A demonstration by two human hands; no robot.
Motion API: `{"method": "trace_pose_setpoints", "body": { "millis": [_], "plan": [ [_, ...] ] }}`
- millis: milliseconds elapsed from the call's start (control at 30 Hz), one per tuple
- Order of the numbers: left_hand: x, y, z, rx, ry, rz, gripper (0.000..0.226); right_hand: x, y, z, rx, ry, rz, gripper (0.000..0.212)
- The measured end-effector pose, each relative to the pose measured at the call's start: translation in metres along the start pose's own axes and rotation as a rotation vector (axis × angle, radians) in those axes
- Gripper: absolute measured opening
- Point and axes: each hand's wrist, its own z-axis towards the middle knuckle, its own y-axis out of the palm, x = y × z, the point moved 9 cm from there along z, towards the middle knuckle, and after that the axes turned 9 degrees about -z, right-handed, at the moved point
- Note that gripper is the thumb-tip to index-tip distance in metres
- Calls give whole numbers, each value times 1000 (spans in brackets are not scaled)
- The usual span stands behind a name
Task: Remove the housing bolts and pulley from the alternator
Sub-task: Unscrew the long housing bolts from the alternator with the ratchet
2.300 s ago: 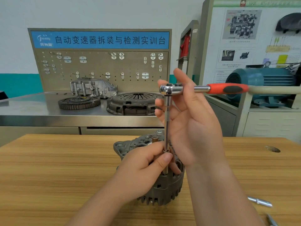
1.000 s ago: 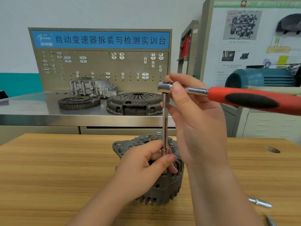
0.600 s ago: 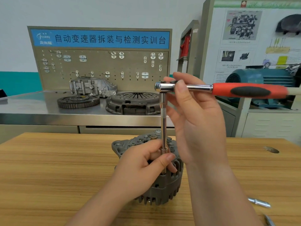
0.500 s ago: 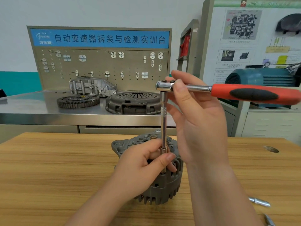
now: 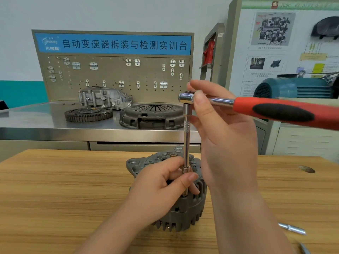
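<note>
A grey finned alternator (image 5: 185, 213) stands on the wooden table (image 5: 55, 189). A ratchet wrench (image 5: 275, 110) with a red and black handle sits atop a long chrome extension bar (image 5: 186, 142) that stands upright on the alternator's top. My left hand (image 5: 165, 189) pinches the socket at the bar's lower end and rests on the housing. My right hand (image 5: 225, 136) holds the ratchet head between thumb and fingertips, the handle pointing right. The bolt under the socket is hidden.
A chrome socket piece (image 5: 291, 229) and another metal tool tip (image 5: 304, 249) lie on the table at the right. Behind stands a steel bench (image 5: 36, 123) with a flywheel (image 5: 88, 113), a clutch cover (image 5: 152, 115), a gearbox housing (image 5: 104, 97) and a pegboard (image 5: 113, 74).
The ratchet handle has swung back and forth at the right, ending lower and nearer the camera. My left hand has stayed on the socket and the alternator has not moved.
</note>
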Motion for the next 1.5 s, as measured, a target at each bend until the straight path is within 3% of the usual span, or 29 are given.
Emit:
{"method": "trace_pose_setpoints", "body": {
  "millis": [133,267,433,600,733,800,900,1067,1333,1500],
  "plan": [
    [1,-1,0,-3,16,-57,36,17,6,-1,-32,175,192,20],
    [5,-2,1,-11,47,-34,28,24,9,-1,-54,289,302,45],
    [-3,-1,1,1,-1,-91,46,18,4,-1,-25,166,129,14],
    [0,-1,0,1,34,-27,54,13,4,-2,-21,100,56,20],
    [5,1,0,-32,51,-59,29,22,11,-2,-82,220,247,35],
    [6,2,0,-50,51,-56,29,24,13,-2,-95,252,299,39],
    [3,1,0,-35,18,-75,34,21,11,0,-92,187,261,19],
    [1,3,1,-29,-5,-50,50,9,1,1,-39,48,83,20],
    [4,2,-1,-70,-3,-61,29,24,2,2,-55,202,319,30],
    [0,0,0,-34,-20,-61,32,11,-1,2,-56,33,88,18]
  ]
}}
